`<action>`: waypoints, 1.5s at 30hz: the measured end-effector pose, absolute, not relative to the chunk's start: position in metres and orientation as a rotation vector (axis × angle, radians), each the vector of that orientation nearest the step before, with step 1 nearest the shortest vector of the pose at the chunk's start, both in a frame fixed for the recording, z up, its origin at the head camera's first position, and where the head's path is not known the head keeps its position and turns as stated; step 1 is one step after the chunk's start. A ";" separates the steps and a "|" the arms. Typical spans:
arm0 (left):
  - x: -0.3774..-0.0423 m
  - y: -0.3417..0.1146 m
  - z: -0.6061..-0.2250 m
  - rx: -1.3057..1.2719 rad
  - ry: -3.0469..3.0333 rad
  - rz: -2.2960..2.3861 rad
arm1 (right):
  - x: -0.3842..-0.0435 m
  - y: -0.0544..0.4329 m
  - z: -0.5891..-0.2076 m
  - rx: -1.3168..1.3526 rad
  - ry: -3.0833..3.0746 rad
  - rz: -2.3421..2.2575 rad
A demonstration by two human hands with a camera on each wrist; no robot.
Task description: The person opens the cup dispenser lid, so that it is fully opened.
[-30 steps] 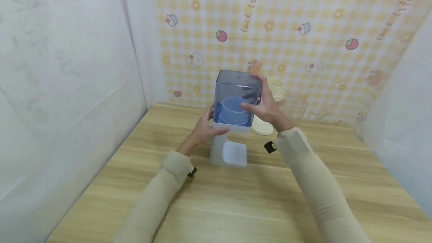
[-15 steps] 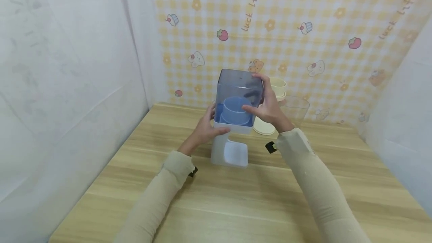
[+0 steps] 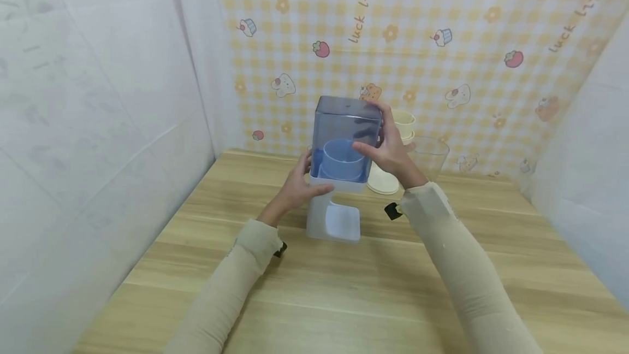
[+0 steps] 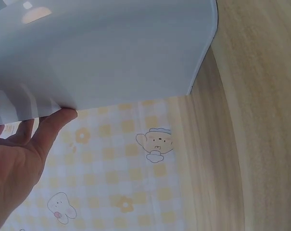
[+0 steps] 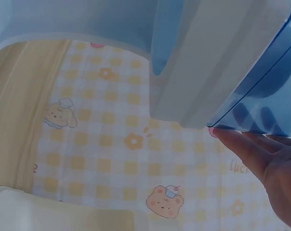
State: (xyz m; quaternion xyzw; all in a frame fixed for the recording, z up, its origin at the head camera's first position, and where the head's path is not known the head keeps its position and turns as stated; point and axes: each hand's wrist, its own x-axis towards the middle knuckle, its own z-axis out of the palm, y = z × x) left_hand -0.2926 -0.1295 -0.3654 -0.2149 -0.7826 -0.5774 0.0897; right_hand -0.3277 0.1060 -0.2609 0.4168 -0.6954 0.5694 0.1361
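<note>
A white dispenser-like stand (image 3: 318,217) stands on the table, its flat foot tray (image 3: 344,223) toward me. On its top sits a see-through blue box-shaped cover (image 3: 339,124), with a round blue ring (image 3: 343,160) visible inside. My left hand (image 3: 297,184) grips the white body under the cover from the left, thumb across the front and fingers behind. My right hand (image 3: 393,149) holds the cover's right side, thumb on its front face and fingers around the side and back. In the right wrist view, the fingers (image 5: 246,147) lie along the blue wall near its lower edge.
Behind my right hand stand a cream cup-like part (image 3: 404,122) and a clear open container (image 3: 432,152). A round cream lid (image 3: 383,182) lies beside the stand. A patterned cloth (image 3: 417,26) hangs behind the wooden table (image 3: 344,299), with white cloth on both sides.
The head view has shifted slightly, and the cover's front face shows a little taller. Both hands keep their hold in nearly the same places; the stand stays put.
</note>
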 end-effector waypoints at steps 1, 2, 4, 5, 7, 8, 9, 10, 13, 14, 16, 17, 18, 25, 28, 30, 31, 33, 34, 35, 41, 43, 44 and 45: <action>-0.292 -0.129 -0.365 -0.639 -2.329 -1.715 | -0.327 0.106 -0.261 1.211 -1.983 1.667; -0.292 -0.129 -0.365 -0.636 -2.333 -1.713 | -0.327 0.106 -0.260 1.220 -1.951 1.686; -0.291 -0.128 -0.364 -0.635 -2.340 -1.715 | -0.327 0.107 -0.258 1.230 -1.889 1.722; -0.291 -0.128 -0.364 -0.636 -2.343 -1.718 | -0.326 0.108 -0.256 1.232 -1.867 1.733; -0.291 -0.128 -0.364 -0.644 -2.346 -1.714 | -0.326 0.109 -0.253 1.235 -1.823 1.755; -0.291 -0.129 -0.364 -0.652 -2.343 -1.714 | -0.326 0.110 -0.252 1.232 -1.805 1.763; -0.291 -0.129 -0.364 -0.663 -2.336 -1.716 | -0.326 0.111 -0.250 1.222 -1.788 1.766; -0.290 -0.129 -0.363 -0.673 -2.329 -1.715 | -0.326 0.112 -0.248 1.211 -1.771 1.756; -0.290 -0.130 -0.363 -0.702 -2.306 -1.708 | -0.326 0.115 -0.243 1.184 -1.718 1.766; -0.290 -0.131 -0.363 -0.706 -2.300 -1.705 | -0.326 0.116 -0.241 1.179 -1.701 1.765; -0.291 -0.130 -0.363 -0.700 -2.300 -1.690 | -0.326 0.118 -0.237 1.186 -1.668 1.776; -0.291 -0.130 -0.363 -0.697 -2.301 -1.685 | -0.326 0.120 -0.236 1.195 -1.651 1.791; -0.291 -0.130 -0.363 -0.693 -2.301 -1.685 | -0.325 0.121 -0.235 1.203 -1.633 1.809; -0.292 -0.128 -0.364 -0.684 -2.296 -1.687 | -0.319 0.134 -0.229 1.189 -1.579 1.897; -0.291 -0.129 -0.364 -0.693 -2.292 -1.699 | -0.317 0.140 -0.228 1.165 -1.577 1.908; -0.291 -0.130 -0.365 -0.705 -2.288 -1.709 | -0.316 0.144 -0.228 1.154 -1.572 1.913; -0.291 -0.130 -0.365 -0.712 -2.284 -1.712 | -0.315 0.146 -0.228 1.149 -1.568 1.919; -0.292 -0.130 -0.366 -0.714 -2.282 -1.712 | -0.314 0.151 -0.228 1.140 -1.564 1.919; -0.292 -0.130 -0.367 -0.710 -2.283 -1.710 | -0.314 0.154 -0.228 1.135 -1.560 1.924; -0.292 -0.130 -0.367 -0.707 -2.284 -1.709 | -0.313 0.156 -0.228 1.130 -1.559 1.922; -0.293 -0.128 -0.368 -0.688 -2.289 -1.705 | -0.312 0.171 -0.229 1.119 -1.571 1.908; -0.293 -0.128 -0.368 -0.682 -2.290 -1.706 | -0.311 0.175 -0.230 1.115 -1.580 1.895; -0.293 -0.128 -0.367 -0.682 -2.290 -1.707 | -0.311 0.176 -0.230 1.115 -1.584 1.884; -0.293 -0.128 -0.367 -0.680 -2.291 -1.705 | -0.311 0.178 -0.231 1.109 -1.587 1.878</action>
